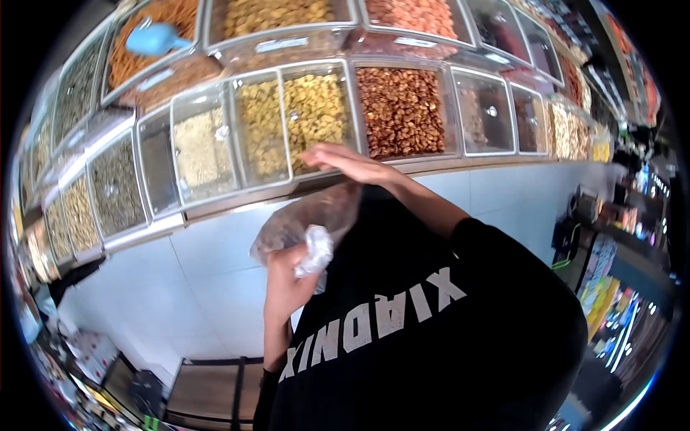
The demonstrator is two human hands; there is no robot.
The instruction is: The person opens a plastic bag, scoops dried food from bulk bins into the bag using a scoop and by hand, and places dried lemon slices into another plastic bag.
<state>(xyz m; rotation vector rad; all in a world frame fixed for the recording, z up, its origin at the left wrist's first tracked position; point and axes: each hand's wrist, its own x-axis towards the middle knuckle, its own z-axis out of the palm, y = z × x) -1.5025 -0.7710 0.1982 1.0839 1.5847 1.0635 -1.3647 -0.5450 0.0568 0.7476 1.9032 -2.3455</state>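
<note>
My left hand (284,284) is closed round the gathered neck of a clear plastic bag (302,219), which hangs between my body and the counter. Something brownish shows through the bag, too unclear to name. My right hand (345,161) is stretched out flat, fingers extended and holding nothing visible, at the front edge of a bin of yellowish pieces (316,108). A clear lid (262,129) covers the left part of that bin. Whether my fingertips touch the lid or the bin's rim, I cannot tell.
Beside it stands a bin of glossy reddish-brown pieces (402,111). Left of it is a lidded bin of pale grains (203,147). A blue scoop (154,37) lies in an orange-brown bin in the back row. The counter's pale front panel (208,266) drops below the bins.
</note>
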